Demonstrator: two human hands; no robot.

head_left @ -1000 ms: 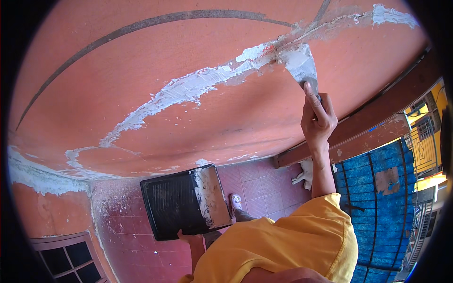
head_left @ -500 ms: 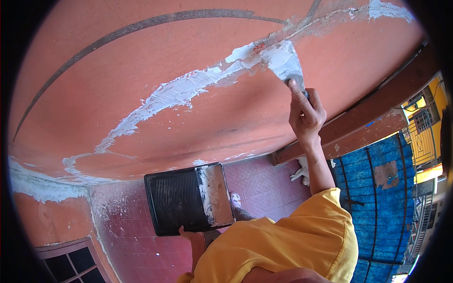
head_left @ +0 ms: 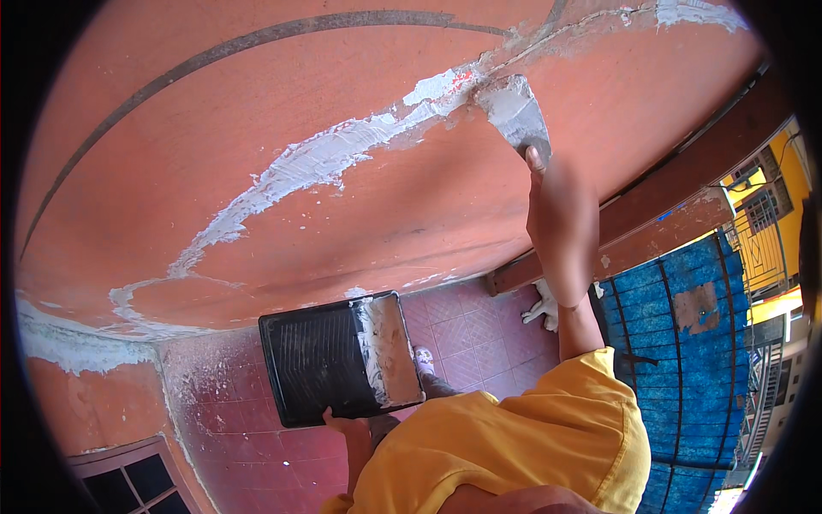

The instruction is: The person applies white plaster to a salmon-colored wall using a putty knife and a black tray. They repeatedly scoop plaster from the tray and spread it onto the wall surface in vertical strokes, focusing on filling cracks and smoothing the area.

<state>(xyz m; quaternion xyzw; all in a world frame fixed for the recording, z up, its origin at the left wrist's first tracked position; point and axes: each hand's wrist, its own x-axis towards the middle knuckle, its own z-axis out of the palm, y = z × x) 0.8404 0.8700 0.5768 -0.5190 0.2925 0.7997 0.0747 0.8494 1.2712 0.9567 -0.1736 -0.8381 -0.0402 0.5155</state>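
Note:
My right hand (head_left: 561, 218), smeared by blur, has its thumb on a wide putty knife (head_left: 516, 116). The knife's blade, coated with pale filler, is against the salmon wall (head_left: 385, 206), just below a crack. A white band of filler (head_left: 317, 154) runs diagonally down the wall to the left of the blade. My left hand (head_left: 342, 421) grips the lower edge of a black paint tray (head_left: 312, 360), its fingers partly hidden beneath. The tray has pale filler (head_left: 390, 347) spread in its right end.
My foot (head_left: 423, 358) stands on pink floor tiles (head_left: 467, 338). A white animal (head_left: 542, 304) lies by a brown ledge (head_left: 642, 206). A blue barred panel (head_left: 672, 360) is at right, a yellow building (head_left: 766, 248) beyond it. A window (head_left: 137, 475) is at lower left.
My right hand and the putty knife have moved left along the wall from where they were a second ago. The tray has shifted slightly right and up in the picture.

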